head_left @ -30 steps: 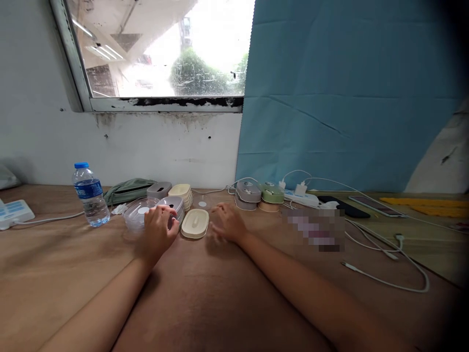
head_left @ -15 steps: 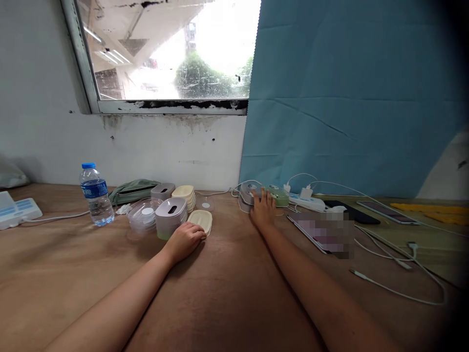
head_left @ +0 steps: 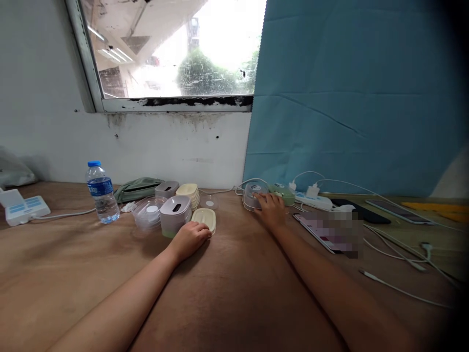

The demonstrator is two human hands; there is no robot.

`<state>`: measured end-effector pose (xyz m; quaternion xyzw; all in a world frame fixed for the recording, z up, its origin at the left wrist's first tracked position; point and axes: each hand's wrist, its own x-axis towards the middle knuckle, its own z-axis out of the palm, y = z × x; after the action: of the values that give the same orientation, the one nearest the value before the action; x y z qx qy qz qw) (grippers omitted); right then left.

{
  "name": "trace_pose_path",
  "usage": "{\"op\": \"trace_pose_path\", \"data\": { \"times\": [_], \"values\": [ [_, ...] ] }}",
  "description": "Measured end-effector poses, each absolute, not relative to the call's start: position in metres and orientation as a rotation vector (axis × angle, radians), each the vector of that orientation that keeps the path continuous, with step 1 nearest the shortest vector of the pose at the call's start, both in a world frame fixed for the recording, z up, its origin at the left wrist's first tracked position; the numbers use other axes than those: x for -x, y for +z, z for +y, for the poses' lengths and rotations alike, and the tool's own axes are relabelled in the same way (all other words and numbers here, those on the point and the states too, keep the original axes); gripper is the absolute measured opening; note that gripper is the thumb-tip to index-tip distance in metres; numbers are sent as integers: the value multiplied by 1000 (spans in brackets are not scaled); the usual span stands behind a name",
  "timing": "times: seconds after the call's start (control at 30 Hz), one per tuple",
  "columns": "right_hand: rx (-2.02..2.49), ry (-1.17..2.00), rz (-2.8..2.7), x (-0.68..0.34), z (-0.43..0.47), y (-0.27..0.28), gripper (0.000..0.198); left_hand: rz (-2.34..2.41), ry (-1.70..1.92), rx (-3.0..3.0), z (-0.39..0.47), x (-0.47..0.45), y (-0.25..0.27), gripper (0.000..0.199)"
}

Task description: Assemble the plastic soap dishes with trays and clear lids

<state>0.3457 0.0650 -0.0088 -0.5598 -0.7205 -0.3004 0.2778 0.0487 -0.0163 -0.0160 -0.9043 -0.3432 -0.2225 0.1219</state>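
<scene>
My left hand point(head_left: 190, 239) rests on the table, fingers bent over the near edge of a cream lid point(head_left: 205, 218). Just behind it stand a lilac-and-green tub point(head_left: 176, 212) with a slot in its top and a stack of cream lids point(head_left: 188, 189). Off to the right, my right hand point(head_left: 271, 209) reaches over a grey see-through round-cornered container point(head_left: 255, 188) and the front of a green one point(head_left: 284, 192). Its fingers are apart, the tips at the grey container's right side; whether the thumb touches it is hidden.
Clear nested bowls point(head_left: 146, 212), a second lilac tub point(head_left: 166, 187), a green pouch point(head_left: 141, 188) and a water bottle point(head_left: 102, 195) stand at left. At right lie a tablet-like device point(head_left: 315, 232), a power strip point(head_left: 315, 200), phones point(head_left: 399, 211) and white cables point(head_left: 403, 293).
The view has shifted slightly, moving everything rightward. My right hand's fingers have lowered from pointing upward and lie flatter over the containers. My left hand stays at the cream lid.
</scene>
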Motion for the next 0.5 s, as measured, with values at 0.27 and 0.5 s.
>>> {"op": "trace_pose_path", "data": {
  "times": [0.27,0.5],
  "values": [
    [1203,-785,-2147,-358,3,-14,35,-1003,-762,2569,-34,-50,-5,22],
    [626,-577,-2362,-386,-60,-12,33,-912,-826,2689,-56,-63,6,29]
  ]
}}
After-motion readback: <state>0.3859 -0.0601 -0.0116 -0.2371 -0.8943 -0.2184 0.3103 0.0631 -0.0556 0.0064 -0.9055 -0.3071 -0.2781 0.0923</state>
